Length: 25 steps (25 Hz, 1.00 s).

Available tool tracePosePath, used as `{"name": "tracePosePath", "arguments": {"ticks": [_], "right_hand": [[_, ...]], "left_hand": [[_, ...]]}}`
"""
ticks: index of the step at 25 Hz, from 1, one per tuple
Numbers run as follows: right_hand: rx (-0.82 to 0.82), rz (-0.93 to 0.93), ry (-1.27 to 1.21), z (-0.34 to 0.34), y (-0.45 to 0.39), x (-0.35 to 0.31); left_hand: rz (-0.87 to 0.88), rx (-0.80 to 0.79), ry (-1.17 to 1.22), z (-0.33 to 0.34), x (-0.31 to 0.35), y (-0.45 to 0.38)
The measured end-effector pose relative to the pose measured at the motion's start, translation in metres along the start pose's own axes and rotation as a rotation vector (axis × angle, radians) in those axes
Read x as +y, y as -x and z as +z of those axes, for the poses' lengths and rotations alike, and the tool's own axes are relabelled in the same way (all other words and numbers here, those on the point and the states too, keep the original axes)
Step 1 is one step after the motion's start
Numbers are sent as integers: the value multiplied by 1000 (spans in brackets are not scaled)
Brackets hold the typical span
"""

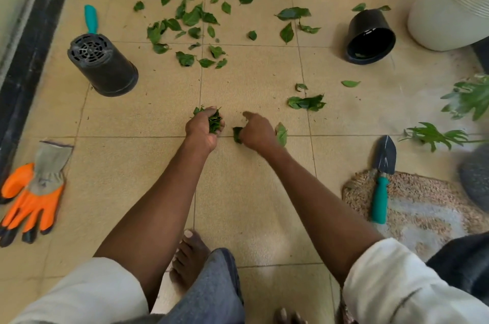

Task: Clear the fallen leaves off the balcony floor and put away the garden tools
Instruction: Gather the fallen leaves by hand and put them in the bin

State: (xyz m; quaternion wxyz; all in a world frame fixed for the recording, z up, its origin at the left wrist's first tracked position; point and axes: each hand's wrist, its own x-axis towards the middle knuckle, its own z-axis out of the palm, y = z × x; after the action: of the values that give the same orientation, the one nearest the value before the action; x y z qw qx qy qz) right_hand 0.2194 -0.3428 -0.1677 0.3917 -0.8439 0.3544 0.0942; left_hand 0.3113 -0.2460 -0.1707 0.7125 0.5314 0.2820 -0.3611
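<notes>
A bunch of green leaves (214, 122) is gripped in the left hand (203, 129), one leaf (237, 134) is pinched by the right hand (258, 131), many lie scattered far across the floor (251, 191), and two black pots (102, 65), two gloves (29, 194) and one trowel (382, 180) are counted.

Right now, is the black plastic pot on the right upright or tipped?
Tipped: the black plastic pot lies on its side, its open mouth facing the camera.
</notes>
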Motion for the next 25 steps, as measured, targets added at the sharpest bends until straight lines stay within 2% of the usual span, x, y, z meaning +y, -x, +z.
{"name": "tracePosePath", "arguments": {"ticks": [2,6,10,12,14,16,22,25], "right_hand": [[104,-90,171,25,14,14],[327,-185,196,49,27,28],[406,-119,201,28,28,21],[471,1,156,11,26,34],[384,84,133,4,25,51],[294,28,223,12,32,60],[369,-228,309,30,61,62],[398,-85,92,5,46,62]], "left_hand": [[-5,-4,6,2,-2,1],[-14,-15,7,8,-7,2],[-16,-26,-33,15,-12,5],[-20,-39,-30,20,-15,6],[-26,-38,-40,24,-19,8],[-35,-47,-68,30,-24,10],[-38,-87,-108,47,-30,14],[-37,-92,-117,49,-33,14]]}}
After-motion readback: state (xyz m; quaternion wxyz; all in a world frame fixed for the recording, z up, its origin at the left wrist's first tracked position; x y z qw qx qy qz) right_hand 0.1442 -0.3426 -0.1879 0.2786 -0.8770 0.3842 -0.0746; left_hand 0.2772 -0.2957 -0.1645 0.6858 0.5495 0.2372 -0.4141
